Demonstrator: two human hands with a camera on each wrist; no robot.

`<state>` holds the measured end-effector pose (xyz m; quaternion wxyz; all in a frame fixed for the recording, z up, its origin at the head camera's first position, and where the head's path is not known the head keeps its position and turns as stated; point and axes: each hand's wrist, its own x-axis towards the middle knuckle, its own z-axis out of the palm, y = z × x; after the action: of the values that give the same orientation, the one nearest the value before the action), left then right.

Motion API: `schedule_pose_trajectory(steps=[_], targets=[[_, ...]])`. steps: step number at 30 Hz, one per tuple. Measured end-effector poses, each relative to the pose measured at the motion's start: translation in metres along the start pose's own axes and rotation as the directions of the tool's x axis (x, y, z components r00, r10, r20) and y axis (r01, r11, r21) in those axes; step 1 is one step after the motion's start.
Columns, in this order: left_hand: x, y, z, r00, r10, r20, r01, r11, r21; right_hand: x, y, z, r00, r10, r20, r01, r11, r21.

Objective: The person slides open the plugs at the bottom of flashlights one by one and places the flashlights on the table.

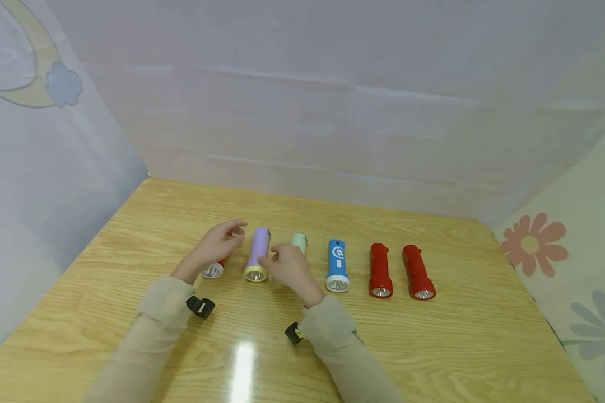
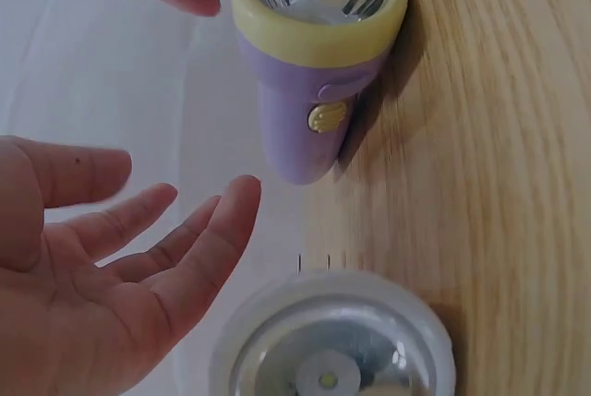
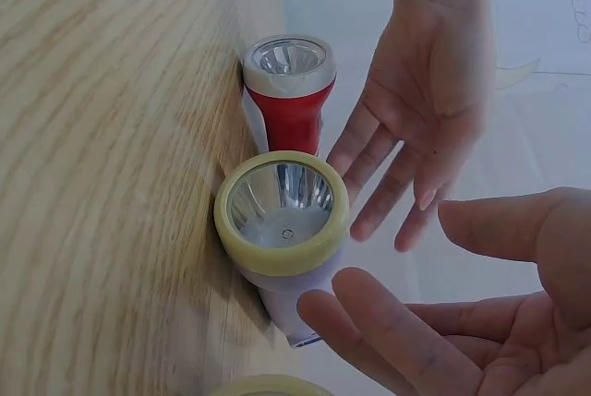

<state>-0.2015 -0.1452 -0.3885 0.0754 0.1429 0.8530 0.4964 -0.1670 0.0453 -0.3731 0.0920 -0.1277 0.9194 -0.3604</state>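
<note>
I'm seeing the left hand farthest left, hanging over the red-white torch with its thumb apart and its fingers loosely extended; it is holding nothing. That torch is lying on the table with its long axis slanting: its lens is pointing toward the near side and a little left, while its tail is running away to the right, partly behind the hand.

Next along, the purple torch is lying between the two hands, its long axis running almost straight away from me, the tail leaning slightly right and the yellow-rimmed lens facing the near side.

The right hand is sitting just right of it, thumb and fingers spread apart, gripping nothing; its tips are overlapping the purple torch in my views, and I'm not able to tell whether they are touching it. Partly hidden by that hand, the green torch is showing mainly its far end.

Farther right, the blue torch is lying nearly straight, lens toward the near side. Beyond it, the first red torch is pointing much the same way, and the last red torch is slanting, its lens aiming near and slightly right.
</note>
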Motion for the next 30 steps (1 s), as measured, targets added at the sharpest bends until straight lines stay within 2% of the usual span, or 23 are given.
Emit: schedule_pose_trajectory(steps=[4,8,15,21,25,30], targets=[[0.008,0.002,0.005,0.998,-0.045,0.047,0.045,0.999,-0.004,0.001,-0.001,0.001,0.999,-0.03,0.012,0.03,1.0,0.008],[0.014,0.004,0.009,0.995,-0.078,0.066,0.077,0.997,0.017,0.003,0.0,0.004,0.998,-0.067,0.01,0.067,0.998,0.003],[0.022,0.004,0.014,0.999,-0.033,0.04,0.026,0.986,0.163,0.006,-0.003,0.009,0.998,-0.069,0.002,0.069,0.996,-0.047],[0.028,0.003,0.017,0.998,-0.052,0.036,0.044,0.978,0.205,0.007,-0.007,0.011,0.998,-0.057,0.002,0.057,0.992,-0.116],[0.031,0.001,0.021,0.997,-0.069,0.034,0.061,0.977,0.202,0.009,-0.008,0.013,0.999,-0.039,0.012,0.041,0.987,-0.157],[0.032,0.0,0.025,0.994,-0.098,0.048,0.09,0.984,0.157,0.01,-0.007,0.016,1.0,-0.023,0.016,0.025,0.986,-0.165]])
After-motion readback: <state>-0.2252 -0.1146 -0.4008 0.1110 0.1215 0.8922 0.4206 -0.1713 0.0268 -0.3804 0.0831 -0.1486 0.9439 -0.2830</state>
